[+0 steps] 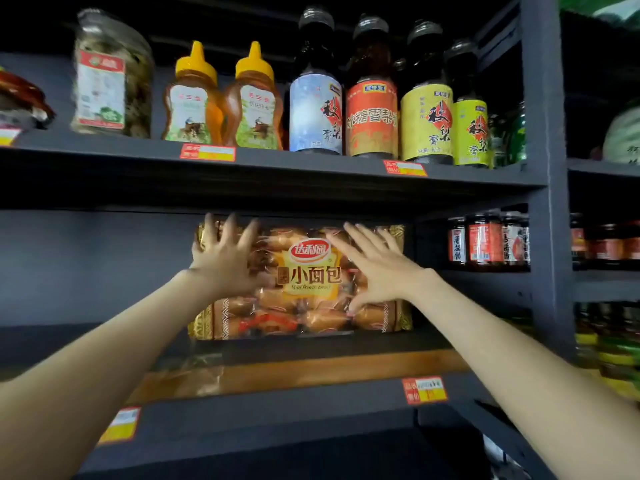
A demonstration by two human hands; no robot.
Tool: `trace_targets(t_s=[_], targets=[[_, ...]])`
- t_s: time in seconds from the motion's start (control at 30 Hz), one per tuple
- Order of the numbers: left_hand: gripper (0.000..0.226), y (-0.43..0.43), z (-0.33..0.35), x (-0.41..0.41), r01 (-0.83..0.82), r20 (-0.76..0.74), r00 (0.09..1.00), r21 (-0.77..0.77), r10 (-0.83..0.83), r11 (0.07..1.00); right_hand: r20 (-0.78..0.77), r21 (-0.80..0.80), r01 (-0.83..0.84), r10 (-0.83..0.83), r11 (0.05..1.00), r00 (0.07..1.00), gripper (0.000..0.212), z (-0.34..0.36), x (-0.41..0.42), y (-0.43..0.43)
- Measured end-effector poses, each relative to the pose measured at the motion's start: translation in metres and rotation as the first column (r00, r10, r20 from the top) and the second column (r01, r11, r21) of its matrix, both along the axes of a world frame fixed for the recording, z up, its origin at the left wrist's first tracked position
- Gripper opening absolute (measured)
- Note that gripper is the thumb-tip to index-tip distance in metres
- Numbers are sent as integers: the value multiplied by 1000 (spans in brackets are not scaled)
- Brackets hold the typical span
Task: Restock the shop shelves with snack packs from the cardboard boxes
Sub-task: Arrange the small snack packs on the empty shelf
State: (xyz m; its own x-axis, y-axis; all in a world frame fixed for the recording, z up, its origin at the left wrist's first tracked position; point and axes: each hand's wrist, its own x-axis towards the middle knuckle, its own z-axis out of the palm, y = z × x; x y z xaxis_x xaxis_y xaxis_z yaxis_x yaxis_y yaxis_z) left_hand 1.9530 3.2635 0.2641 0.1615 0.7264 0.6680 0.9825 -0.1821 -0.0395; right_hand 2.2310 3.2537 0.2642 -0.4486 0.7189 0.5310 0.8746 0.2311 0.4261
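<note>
A large orange and gold pack of mini French bread [304, 306] stands upright on the middle shelf [311, 393], facing me. My left hand [225, 258] lies flat against its upper left with the fingers spread and straight. My right hand [377, 268] lies against its right half, fingers spread, the thumb pointing down onto the pack front. Neither hand curls round the pack. No cardboard box is in view.
The upper shelf [277, 161] carries a clear jar [110, 74], two honey squeeze bottles [221, 98] and several dark syrup bottles [370, 98]. Small sauce jars [488, 240] stand right of the pack. A dark upright post [543, 168] bounds the bay. The shelf left of the pack is bare.
</note>
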Motion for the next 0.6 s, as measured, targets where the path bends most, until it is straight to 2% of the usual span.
trace_targets(t_s=[0.1,0.17,0.23,0.37,0.47,0.6], targets=[[132,22,-1,3,21,-202,977,-212,-65,977,43,-167,-41,49,985,998,132,-7,-1,30],[134,32,3,0,27,-263,959,-283,-104,959,21,-260,-67,75,963,997,131,-7,-1,48],[131,39,4,3,24,-303,944,-323,-128,946,63,-293,-42,63,955,996,128,-5,0,62],[120,56,-5,24,-40,-446,893,-223,-65,974,226,-242,40,16,970,974,127,2,4,76],[114,75,-14,40,-78,-563,827,-126,-6,989,261,-182,100,-50,978,964,129,-4,17,89],[108,86,-16,55,-75,-626,779,-139,-29,987,297,-153,171,-120,973,947,130,-3,37,100]])
